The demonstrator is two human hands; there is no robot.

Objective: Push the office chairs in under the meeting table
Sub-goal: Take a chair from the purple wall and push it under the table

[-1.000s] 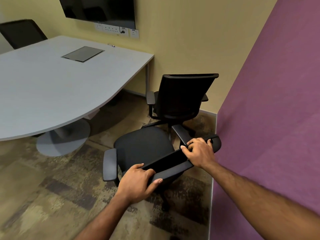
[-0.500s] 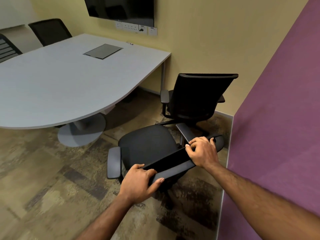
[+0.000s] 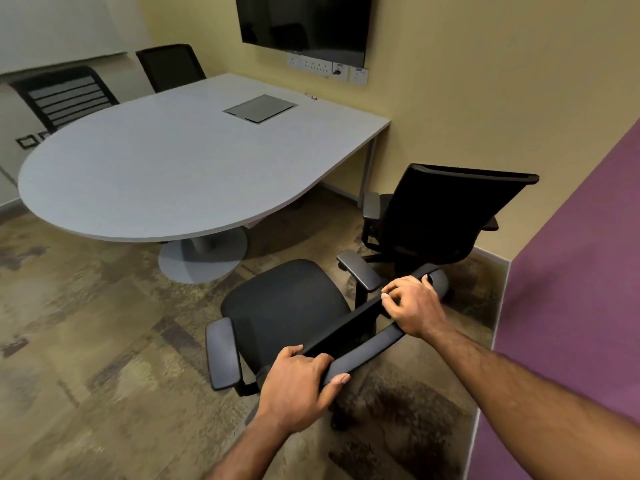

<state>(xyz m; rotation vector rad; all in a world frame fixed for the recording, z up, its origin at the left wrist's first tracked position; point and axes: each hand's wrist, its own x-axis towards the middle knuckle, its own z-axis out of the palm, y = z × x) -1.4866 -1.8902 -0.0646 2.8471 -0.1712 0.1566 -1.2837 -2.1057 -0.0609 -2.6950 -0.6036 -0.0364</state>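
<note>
A black office chair (image 3: 287, 306) with grey armrests stands in front of me, its seat facing the grey meeting table (image 3: 166, 168). My left hand (image 3: 298, 386) grips the left end of its backrest top. My right hand (image 3: 414, 304) grips the right end. The chair sits clear of the table edge, near the table's round pedestal base (image 3: 202, 258). A second black chair (image 3: 446, 216) stands behind it in the corner, its back toward me, apart from the table.
Two more black chairs (image 3: 65, 95) (image 3: 171, 65) stand at the table's far side. A purple wall (image 3: 571, 306) runs close on my right. A dark screen (image 3: 304, 22) hangs on the yellow wall. Patterned carpet spreads to the left.
The view has swung left and the table now fills more of the frame. Both hands keep their grip on the backrest, and the chair has turned slightly toward the table.
</note>
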